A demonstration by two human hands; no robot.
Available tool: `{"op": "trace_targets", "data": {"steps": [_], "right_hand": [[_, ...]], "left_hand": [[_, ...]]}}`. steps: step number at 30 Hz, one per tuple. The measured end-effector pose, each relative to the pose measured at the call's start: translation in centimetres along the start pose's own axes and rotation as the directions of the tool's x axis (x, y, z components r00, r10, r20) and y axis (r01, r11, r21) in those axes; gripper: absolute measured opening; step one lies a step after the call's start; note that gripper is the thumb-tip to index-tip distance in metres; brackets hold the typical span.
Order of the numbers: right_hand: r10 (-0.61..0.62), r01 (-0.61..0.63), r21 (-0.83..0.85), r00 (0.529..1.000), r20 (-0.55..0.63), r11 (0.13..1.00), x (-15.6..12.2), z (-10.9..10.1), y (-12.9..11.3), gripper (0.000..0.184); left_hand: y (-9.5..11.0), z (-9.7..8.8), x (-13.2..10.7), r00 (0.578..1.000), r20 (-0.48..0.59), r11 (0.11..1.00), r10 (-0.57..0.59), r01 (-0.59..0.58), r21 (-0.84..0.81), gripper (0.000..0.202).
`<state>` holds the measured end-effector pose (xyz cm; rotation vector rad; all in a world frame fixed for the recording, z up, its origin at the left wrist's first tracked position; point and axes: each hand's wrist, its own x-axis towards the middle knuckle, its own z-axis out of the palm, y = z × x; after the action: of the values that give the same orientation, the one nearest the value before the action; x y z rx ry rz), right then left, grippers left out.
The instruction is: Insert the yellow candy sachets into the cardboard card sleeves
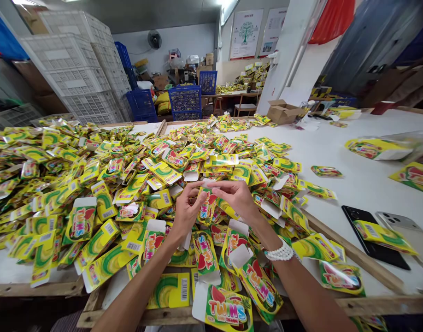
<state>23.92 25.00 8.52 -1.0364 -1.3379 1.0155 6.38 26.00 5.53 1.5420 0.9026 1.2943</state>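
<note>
A yellow TWINS carton blank (205, 207) is being held up at mid-bench, pinched between both hands. The left grip (188, 213) is closed on its side, wrist turned inward; the right grip (236, 198) is curled palm-down over its top edge. A heap of blanks (128, 157) is spread beneath, across the white bench (363, 193).

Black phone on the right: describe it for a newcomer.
On the white table, follow the wooden rail on the right. The black phone lies just beyond it, next to a silver phone. It is the dark one, a yellow card lying across it.
</note>
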Motion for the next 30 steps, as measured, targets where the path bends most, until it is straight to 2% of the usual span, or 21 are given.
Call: {"op": "trace_targets", "data": {"steps": [5,9,11,15,18,22,26,30], "right_hand": [[0.044,-0.044,0.082,0.999,-0.003,0.996,-0.1,0.2,0.3,0.033],[0.096,-0.093,0.136,0.995,-0.014,0.986,0.0,0.0,0.1,0.046],[0.128,-0.114,0.207,0.990,-0.058,0.972,0.1,-0.2,-0.1,0.052],[0.249,-0.207,0.317,0.963,-0.099,0.926,0.3,-0.4,-0.3,0.044],[0.292,-0.259,0.291,0.954,-0.074,0.921,0.2,-0.6,-0.3,0.038],[0.281,-0.268,0.227,0.959,-0.028,0.936,-0.1,-0.8,-0.5,0.034],[0.276,-0.263,0.184,0.960,-0.045,0.947,-0.1,-0.6,-0.5,0.031],[0.261,-0.245,0.163,0.962,-0.084,0.956,-0.1,-0.3,0.1,0.031]], "left_hand": [[-0.3,-0.1,-0.1,1.000,0.005,0.999,0.026,-0.026,0.033,0.038],[-0.2,0.0,-0.3,0.999,-0.013,0.997,0.044,-0.043,0.061,0.035],[-0.2,0.1,-0.3,0.999,-0.008,0.998,0.039,-0.038,0.046,0.034],[-0.1,0.0,-0.2,0.999,0.030,0.996,0.042,-0.044,0.081,0.031],[-0.1,-0.1,-0.1,0.998,0.036,0.989,0.053,-0.057,0.139,0.030],[-0.2,-0.1,-0.1,0.998,0.041,0.990,0.050,-0.055,0.131,0.029],[-0.2,0.0,-0.3,0.999,0.017,0.994,0.034,-0.035,0.106,0.032],[-0.1,-0.1,-0.3,0.998,0.046,0.986,0.047,-0.054,0.157,0.035]]}}
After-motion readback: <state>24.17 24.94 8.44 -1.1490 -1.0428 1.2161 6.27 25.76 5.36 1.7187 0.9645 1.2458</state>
